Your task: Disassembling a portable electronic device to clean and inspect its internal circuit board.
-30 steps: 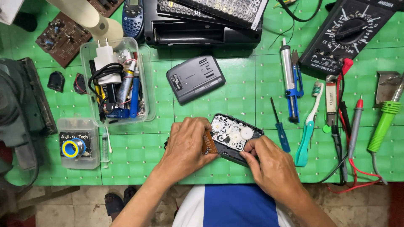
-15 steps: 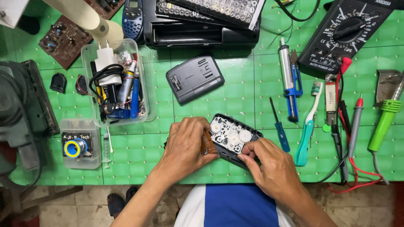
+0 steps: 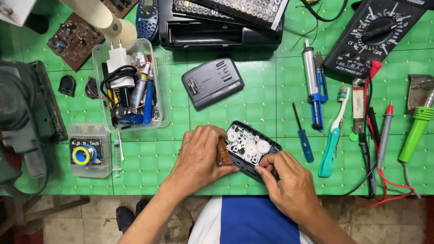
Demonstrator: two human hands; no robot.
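An opened black player (image 3: 250, 151) is held at the near edge of the green mat (image 3: 253, 104), just in front of the person's torso. The left hand (image 3: 199, 156) is wrapped over its left end, fingers closed on the casing and on a small brown board (image 3: 223, 152) tilted up at that side; the right hand (image 3: 285, 180) is pinched shut on the lower right rim, thumb and forefinger at the edge. The player is judged light and stiff — a thin plastic shell, likely a bit slick, and fragile inside. It is best gripped by the outer rim and corners, not by the exposed works; the board looks loosely attached and is better supported than pulled. The look: a rounded black rectangle lying at a slant, its back off, with white gears and wheels of several sizes shown on a pale inner plate, one larger round wheel toward the right. Whether wires run to the board cannot be told. A grey cover (image 3: 212, 83) lies apart on the mat above the hands — possibly the removed back, not certain. A blue screwdriver (image 3: 303, 135) and a teal toothbrush (image 3: 333, 133) lie to the right, a clear tub (image 3: 131, 86) of cables and pens to the left, and a multimeter (image 3: 375, 34) at the far right.
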